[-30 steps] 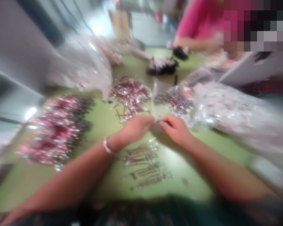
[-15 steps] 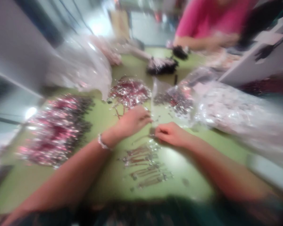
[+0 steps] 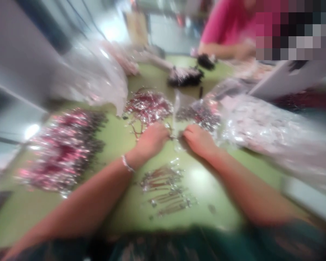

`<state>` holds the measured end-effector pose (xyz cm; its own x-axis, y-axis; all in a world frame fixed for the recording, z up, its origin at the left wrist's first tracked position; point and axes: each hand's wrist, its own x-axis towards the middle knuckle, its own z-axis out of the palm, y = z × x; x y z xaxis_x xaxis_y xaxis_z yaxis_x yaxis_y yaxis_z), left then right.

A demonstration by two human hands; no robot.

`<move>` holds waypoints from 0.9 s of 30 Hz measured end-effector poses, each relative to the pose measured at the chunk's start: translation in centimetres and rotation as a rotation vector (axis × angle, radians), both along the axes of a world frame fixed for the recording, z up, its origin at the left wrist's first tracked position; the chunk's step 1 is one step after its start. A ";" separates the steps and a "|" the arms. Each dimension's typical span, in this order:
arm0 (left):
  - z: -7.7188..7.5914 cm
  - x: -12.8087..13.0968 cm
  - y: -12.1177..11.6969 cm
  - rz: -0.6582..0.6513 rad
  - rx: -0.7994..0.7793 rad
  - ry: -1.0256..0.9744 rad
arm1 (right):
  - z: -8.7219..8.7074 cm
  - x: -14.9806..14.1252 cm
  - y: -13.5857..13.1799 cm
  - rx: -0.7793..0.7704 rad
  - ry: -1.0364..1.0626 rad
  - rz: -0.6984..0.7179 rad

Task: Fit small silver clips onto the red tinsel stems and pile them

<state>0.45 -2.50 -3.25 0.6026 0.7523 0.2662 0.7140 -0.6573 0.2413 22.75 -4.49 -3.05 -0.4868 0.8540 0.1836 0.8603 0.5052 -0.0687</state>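
My left hand point(image 3: 154, 138), with a pale bracelet at the wrist, is at the near edge of a pile of short red wire-like pieces with shiny metal ends point(image 3: 149, 105). Its fingers are curled together, and what they pinch is too blurred to make out. Across a narrow gap, my right hand point(image 3: 199, 139) lies by a clear plastic bag of small metal parts point(image 3: 203, 114). Those fingers are bent downward and closed, their tips hidden. Nearer me, several thin brownish strips with shiny ends point(image 3: 165, 192) lie in a rough column on the green tabletop point(image 3: 119, 217).
A large heap of pink-and-silver pieces point(image 3: 62, 152) spreads at the left. Clear plastic bags stand at the back left point(image 3: 97, 76) and right point(image 3: 260, 123). Dark-ended bundles point(image 3: 186, 76) lie further back. Opposite sits a person in a pink top point(image 3: 225, 25).
My right hand has moved away from me, from above the strips toward the clear bag. My left hand has shifted slightly left, closer to the red pile.
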 end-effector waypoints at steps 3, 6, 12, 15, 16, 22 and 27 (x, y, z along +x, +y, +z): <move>0.1 0.1 -0.3 -0.004 -0.032 -0.070 | -0.2 0.2 -0.3 -0.020 0.104 -0.030; 0.3 0.0 -0.5 0.013 -0.072 -0.259 | -0.3 0.5 -0.4 -0.037 0.295 -0.097; 1.2 -0.4 -0.5 0.159 -0.302 -0.708 | 0.5 0.3 -0.9 -0.108 0.559 -0.114; 1.4 -0.5 -0.3 0.270 -0.503 -0.886 | 0.8 0.0 -1.1 -0.130 0.628 -0.131; 1.3 -0.6 -0.2 0.282 -0.562 -0.934 | 0.8 -0.1 -1.1 -0.134 0.631 -0.122; 0.7 -0.8 0.0 0.273 -0.754 -1.053 | 0.8 -0.4 -1.3 -0.218 0.628 -0.131; 1.7 -0.2 -0.7 0.184 -0.725 -0.942 | 2.2 -1.2 -2.1 -0.237 0.731 -0.205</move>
<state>0.24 -3.16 -1.52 0.2671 0.9634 0.0237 0.1277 -0.0598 0.9900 21.53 -6.60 -0.89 -0.1420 0.9697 0.1986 0.6297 0.2433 -0.7377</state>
